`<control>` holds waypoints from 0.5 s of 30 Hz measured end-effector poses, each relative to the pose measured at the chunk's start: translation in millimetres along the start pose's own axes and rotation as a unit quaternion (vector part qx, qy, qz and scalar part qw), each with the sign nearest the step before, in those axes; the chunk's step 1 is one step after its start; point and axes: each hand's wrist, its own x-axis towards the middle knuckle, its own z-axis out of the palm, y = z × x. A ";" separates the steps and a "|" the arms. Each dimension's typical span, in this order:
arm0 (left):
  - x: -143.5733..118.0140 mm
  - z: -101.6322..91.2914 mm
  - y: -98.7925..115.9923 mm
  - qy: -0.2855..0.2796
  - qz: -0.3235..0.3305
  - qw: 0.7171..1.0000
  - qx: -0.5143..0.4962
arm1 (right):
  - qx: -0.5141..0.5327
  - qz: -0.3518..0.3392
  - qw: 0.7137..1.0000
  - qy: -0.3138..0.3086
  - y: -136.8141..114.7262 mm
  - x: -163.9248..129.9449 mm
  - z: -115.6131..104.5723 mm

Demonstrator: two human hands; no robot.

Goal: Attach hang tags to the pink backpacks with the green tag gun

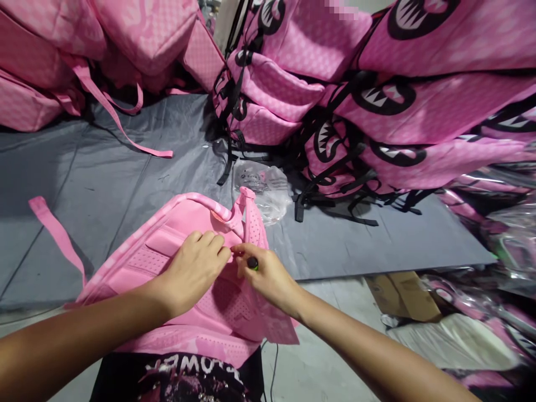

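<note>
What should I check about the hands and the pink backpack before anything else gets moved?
1. Left hand resting on the pink backpack: ok, fingers lie on its back panel.
2. Right hand gripping the small dark tool with a green tip: ok, though what kind of tool it is: cannot tell.
3. Both hands meeting at one spot near the shoulder strap: ok.
4. Backpack lying flat, back panel up: ok.
5. Loose pink strap clear of the hands: ok, it trails off to the left.
6. Clear plastic bag out of the way: ok, it lies behind the backpack on the grey sheet.
</note>
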 end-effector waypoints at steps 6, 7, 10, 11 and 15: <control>-13.1 26.4 2.0 0.130 -0.004 0.992 -0.010 | -0.336 -0.140 0.923 -0.124 -18.3 27.7 -24.1; -13.5 29.3 1.2 0.144 0.000 0.989 -0.017 | -0.360 -0.147 0.909 -0.146 -22.7 32.3 -26.9; -12.1 33.4 -1.6 0.163 0.014 0.986 -0.031 | -0.421 -0.164 0.874 -0.180 -34.6 41.6 -27.3; -11.6 33.7 -2.5 0.165 0.017 0.986 -0.034 | -0.440 -0.170 0.862 -0.187 -37.2 43.1 -25.4; -12.5 35.2 -5.4 0.181 0.026 0.983 -0.035 | -0.514 -0.214 0.806 -0.200 -37.9 42.7 -16.1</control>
